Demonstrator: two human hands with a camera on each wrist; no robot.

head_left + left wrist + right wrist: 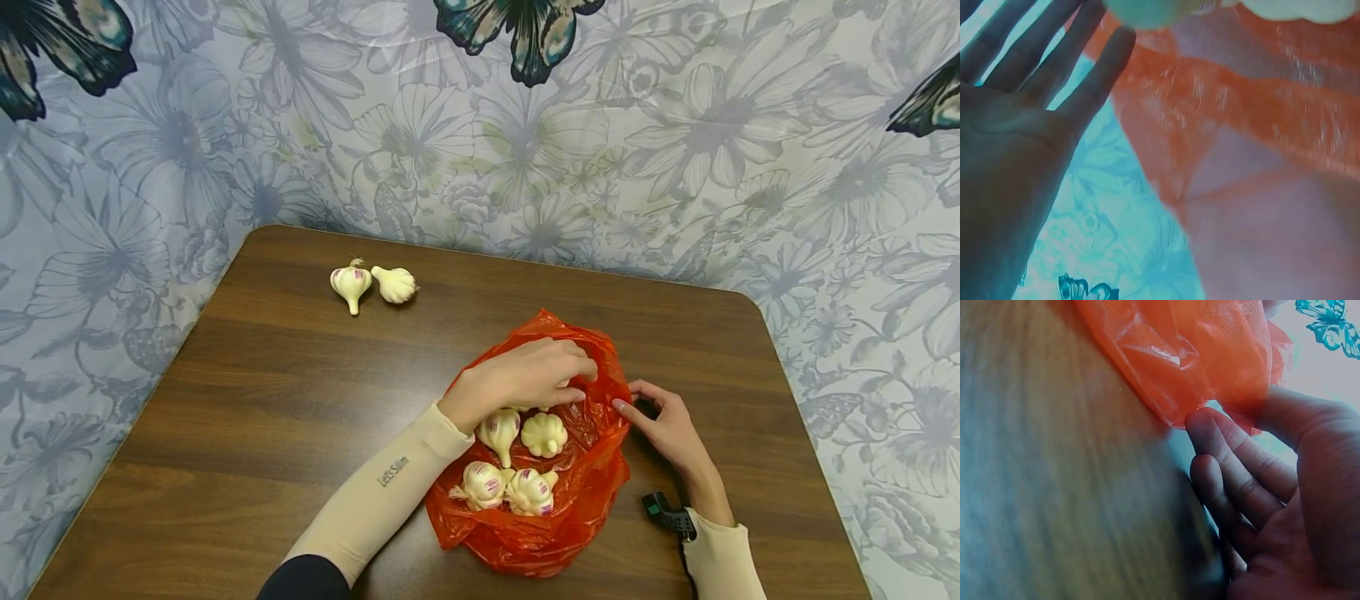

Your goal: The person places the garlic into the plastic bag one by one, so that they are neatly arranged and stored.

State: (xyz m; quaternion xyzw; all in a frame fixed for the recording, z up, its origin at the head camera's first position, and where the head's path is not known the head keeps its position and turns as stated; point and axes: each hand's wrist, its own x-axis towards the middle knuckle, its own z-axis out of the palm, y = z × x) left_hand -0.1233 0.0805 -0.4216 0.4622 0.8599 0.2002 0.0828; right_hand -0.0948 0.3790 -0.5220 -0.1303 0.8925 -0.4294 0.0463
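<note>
A red plastic bag [592, 487] lies spread on the table with several garlic bulbs [544, 435] inside it. My left hand [532, 372] reaches over the bag's far part, above the bulbs. In the left wrist view its fingers [1094, 81] are spread and fairly straight, close to a pale rounded thing at the top edge. My right hand [670, 425] pinches the bag's right edge between thumb and fingers, as the right wrist view also shows at the bag's rim [1172, 394]. The left forearm partly covers the bag's left side.
Two more garlic bulbs, one with its stem toward me [351, 285] and one on its side [395, 285], lie at the table's far left. The brown wooden table [285, 400] has rounded far corners. Behind it hangs a floral backdrop [420, 150] with butterflies.
</note>
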